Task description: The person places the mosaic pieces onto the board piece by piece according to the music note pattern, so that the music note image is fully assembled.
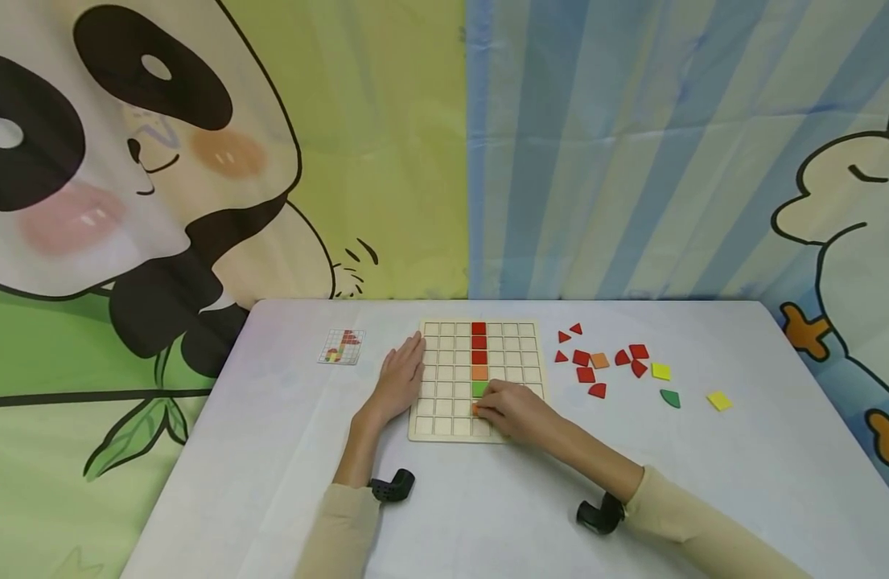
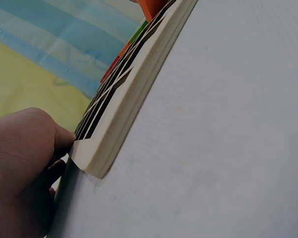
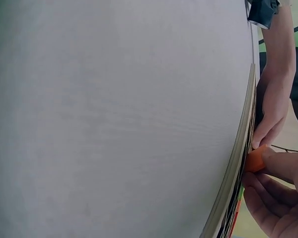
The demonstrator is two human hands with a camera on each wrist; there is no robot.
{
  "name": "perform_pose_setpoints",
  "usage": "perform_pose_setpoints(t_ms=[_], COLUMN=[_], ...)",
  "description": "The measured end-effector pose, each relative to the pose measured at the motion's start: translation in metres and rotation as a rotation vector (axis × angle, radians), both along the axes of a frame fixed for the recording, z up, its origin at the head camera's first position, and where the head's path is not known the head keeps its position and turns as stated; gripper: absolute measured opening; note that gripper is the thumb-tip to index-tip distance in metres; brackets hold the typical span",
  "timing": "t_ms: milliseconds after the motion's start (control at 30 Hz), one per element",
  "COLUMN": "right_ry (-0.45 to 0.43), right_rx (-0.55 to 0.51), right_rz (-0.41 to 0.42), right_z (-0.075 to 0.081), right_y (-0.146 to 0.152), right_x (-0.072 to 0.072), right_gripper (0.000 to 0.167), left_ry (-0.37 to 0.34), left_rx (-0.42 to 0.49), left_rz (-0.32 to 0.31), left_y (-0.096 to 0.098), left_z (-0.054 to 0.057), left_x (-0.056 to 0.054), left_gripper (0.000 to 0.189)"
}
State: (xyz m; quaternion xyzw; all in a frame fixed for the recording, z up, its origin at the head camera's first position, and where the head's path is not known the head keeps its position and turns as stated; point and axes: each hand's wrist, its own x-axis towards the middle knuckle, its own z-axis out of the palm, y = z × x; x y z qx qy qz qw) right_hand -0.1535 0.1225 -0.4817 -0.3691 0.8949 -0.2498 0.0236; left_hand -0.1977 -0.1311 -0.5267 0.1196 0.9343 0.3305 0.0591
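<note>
A pale wooden grid board (image 1: 444, 406) lies flat on the table. My left hand (image 1: 399, 379) rests along its left edge with the fingers stretched forward; the left wrist view shows the thumb side (image 2: 32, 153) at the board's corner. Between thumb and fingers, my right hand (image 1: 520, 412) pinches an orange square tile (image 3: 256, 159), low over the board's lower middle. Directly above it in the same column sit a green tile (image 1: 479, 389), an orange tile (image 1: 479, 372) and three red tiles (image 1: 479, 342). The right fingers hide part of the lower right cells.
Left of the board lies a small printed pattern card (image 1: 341, 347). To its right are scattered loose pieces: several red ones (image 1: 582, 358), an orange square (image 1: 598, 361), two yellow squares (image 1: 660, 371) and a green quarter piece (image 1: 671, 398). A printed curtain (image 1: 386, 161) hangs behind the table.
</note>
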Motion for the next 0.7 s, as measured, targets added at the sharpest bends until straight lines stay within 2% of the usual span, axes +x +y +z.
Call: perform_pose_setpoints(t_ms=[167, 433, 700], right_ry=[0.036, 0.02, 0.108], right_rx=[0.013, 0.034, 0.069], right_rz=[0.006, 0.008, 0.003], right_z=[0.0033, 0.0055, -0.0026], right_y=[-0.0021, -0.0032, -0.0072], right_x=[-0.0008, -0.002, -0.0006], right_gripper=[0.005, 0.006, 0.008], left_ry=[-0.001, 0.006, -0.004], left_rx=[-0.003, -0.014, -0.012], left_rz=[-0.001, -0.003, -0.003], left_y=[-0.0004, -0.0002, 0.0002], left_z=[0.0008, 0.0007, 0.0012], left_x=[0.0, -0.0007, -0.0007], left_gripper=[0.055, 0.055, 0.055])
